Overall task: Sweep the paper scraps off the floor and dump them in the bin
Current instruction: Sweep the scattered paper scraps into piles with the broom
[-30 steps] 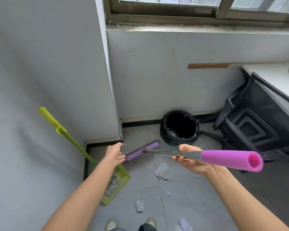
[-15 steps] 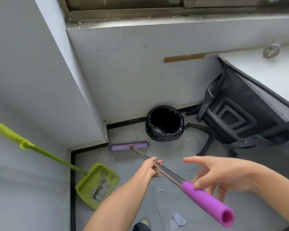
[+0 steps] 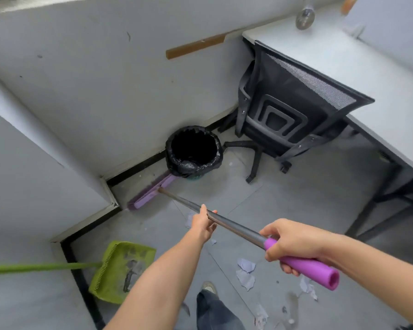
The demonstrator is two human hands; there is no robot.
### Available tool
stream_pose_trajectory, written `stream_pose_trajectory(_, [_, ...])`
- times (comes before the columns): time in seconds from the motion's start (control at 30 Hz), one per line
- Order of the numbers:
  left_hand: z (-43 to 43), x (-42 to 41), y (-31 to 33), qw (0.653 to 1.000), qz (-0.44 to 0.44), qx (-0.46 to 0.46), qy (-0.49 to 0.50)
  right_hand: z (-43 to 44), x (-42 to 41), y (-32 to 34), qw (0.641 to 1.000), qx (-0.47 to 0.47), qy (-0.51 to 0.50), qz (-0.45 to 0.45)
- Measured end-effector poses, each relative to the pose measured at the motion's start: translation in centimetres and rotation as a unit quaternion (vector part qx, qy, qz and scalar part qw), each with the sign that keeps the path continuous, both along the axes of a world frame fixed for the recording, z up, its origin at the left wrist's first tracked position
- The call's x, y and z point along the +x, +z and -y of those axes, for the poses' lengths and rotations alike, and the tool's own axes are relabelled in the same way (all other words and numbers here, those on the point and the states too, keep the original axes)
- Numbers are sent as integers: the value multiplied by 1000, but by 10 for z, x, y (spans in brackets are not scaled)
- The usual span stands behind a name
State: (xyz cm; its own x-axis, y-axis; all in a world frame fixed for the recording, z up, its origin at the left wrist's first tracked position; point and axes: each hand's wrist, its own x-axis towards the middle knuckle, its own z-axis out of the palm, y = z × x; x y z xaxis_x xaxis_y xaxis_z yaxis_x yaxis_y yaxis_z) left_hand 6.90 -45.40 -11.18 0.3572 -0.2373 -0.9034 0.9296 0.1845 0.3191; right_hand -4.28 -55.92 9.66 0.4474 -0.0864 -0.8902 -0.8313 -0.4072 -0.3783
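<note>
Floor [image 3: 320,198]: grey tile, littered near the person's feet. The work looks barely begun, judging by how much lies loose.
Table [image 3: 367,67]: white, along the right wall, well apart from the litter.
Chair [image 3: 291,103]: black mesh, tucked at the table, its wheeled base just beside the bin.
Broom [image 3: 236,228]: head down on the floor in the wall corner, far end at the foot of the bin. The shaft slants back to the person. It is likely light and stiff. The bare metal shaft looks slick and the purple foam grip [image 3: 315,270] soft and sure, so the top hold belongs there.
Bin [image 3: 196,166]: open-topped, lined with a loose black bag, against the wall.
Dustpan [image 3: 105,277]: green plastic, on the floor at left, some scraps already in it. Nobody holds it. It is probably light enough to skid when swept against, and is best taken by its long handle.
Right hand [image 3: 293,246]: wrapped round the broom where foam meets metal.
Left hand [image 3: 202,225]: fingers curled round the shaft, lower down.
Paper scraps [image 3: 246,272]: crumpled, scattered between the feet and the broom head, well short of the bin. They look feather-light and apt to flutter, so short, gentle strokes seem wise.
</note>
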Motion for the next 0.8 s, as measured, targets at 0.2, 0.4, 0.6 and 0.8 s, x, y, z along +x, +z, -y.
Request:
stream_pose_trajectory(0.2, [-33, -6, -7, 998, -8, -28, -55, -26, -53, -23, 997, 25, -66, 31])
stream_pose_trajectory(0.4, [-71, 31, -12, 990, 80, 71, -90, -84, -17, -69, 987, 52, -137, 65])
stream_pose_trajectory(0.6, [-109, 48, -41, 972, 45, 150, -174, -126, 25, -135, 984, 64, -161, 42])
stream_pose_trajectory(0.8, [-102, 19, -43, 971, 37, 135, -194, -121, 12, -135, 983, 67, -169, 24])
